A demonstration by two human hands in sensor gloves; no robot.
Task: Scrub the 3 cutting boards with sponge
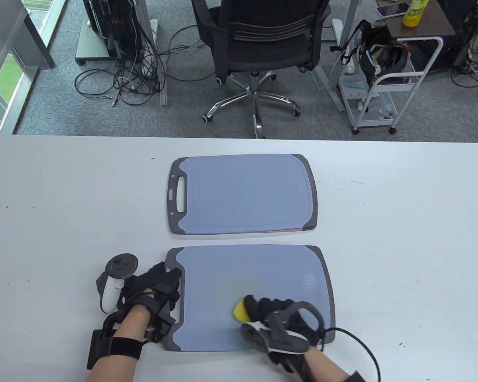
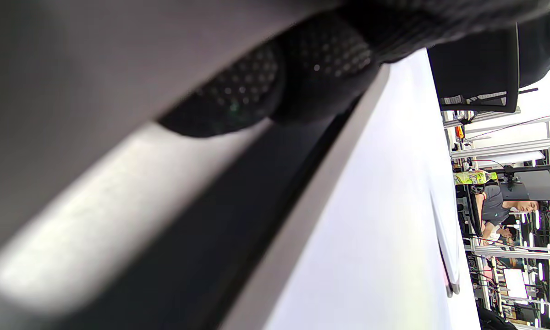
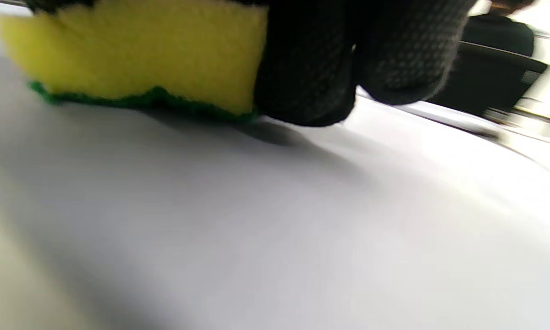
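Observation:
Two grey-blue cutting boards with dark rims lie on the white table. The far board [image 1: 247, 193] shows a thin pink edge under its near side. On the near board [image 1: 259, 274] my right hand [image 1: 263, 308] grips a yellow sponge [image 1: 240, 311] and presses it down. The right wrist view shows the sponge [image 3: 137, 50], green pad down on the board [image 3: 256, 229], with my fingers [image 3: 307, 68] curled round it. My left hand [image 1: 165, 278] lies flat on the board's dark handle end. In the left wrist view its fingertips [image 2: 266, 82] press there.
Beyond the table's far edge [image 1: 239, 137] stand a black office chair [image 1: 259, 43] and a white cart [image 1: 386, 83]. Loose cables [image 1: 127, 79] lie on the carpet. White tabletop [image 1: 414, 238] stretches to both sides of the boards.

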